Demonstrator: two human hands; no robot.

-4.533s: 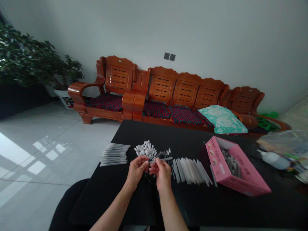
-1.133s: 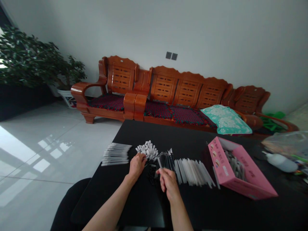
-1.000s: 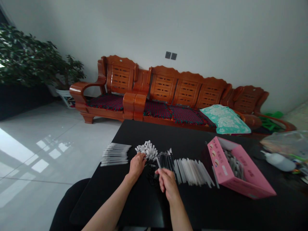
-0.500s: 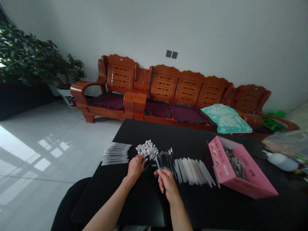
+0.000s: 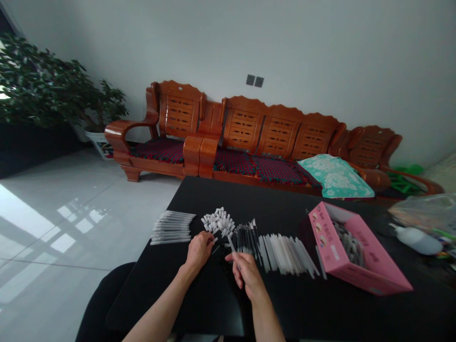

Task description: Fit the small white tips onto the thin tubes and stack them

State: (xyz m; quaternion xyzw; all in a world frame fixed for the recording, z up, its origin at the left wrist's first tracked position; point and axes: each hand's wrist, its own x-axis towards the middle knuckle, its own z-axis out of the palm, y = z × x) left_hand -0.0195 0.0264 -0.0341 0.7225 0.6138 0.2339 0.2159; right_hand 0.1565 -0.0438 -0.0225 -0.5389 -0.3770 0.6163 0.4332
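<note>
My left hand [image 5: 200,248] is closed, with a small white cylindrical piece [image 5: 214,240] between its fingertips. A thin dark stick [image 5: 215,249] pokes out just below that piece. My right hand [image 5: 246,271] grips a translucent white tube [image 5: 231,242], tilted up and to the left. Behind my hands lies a heap of small white cylinders [image 5: 218,220]. Thin dark sticks [image 5: 245,238] lie side by side just beyond my right hand, and a row of translucent tubes [image 5: 285,254] is to their right. White-tipped tubes [image 5: 173,227] are laid out in a row at the left.
A pink cardboard box [image 5: 370,280] holding greyish pieces stands at the right of the black table [image 5: 206,304]. Past it are a white bottle [image 5: 417,238] and a plastic bag [image 5: 423,209]. A wooden sofa [image 5: 199,156] is behind the table.
My left hand has shifted slightly left and down. The tube in my right hand leans a little more to the left. The rows and the heap look the same.
</note>
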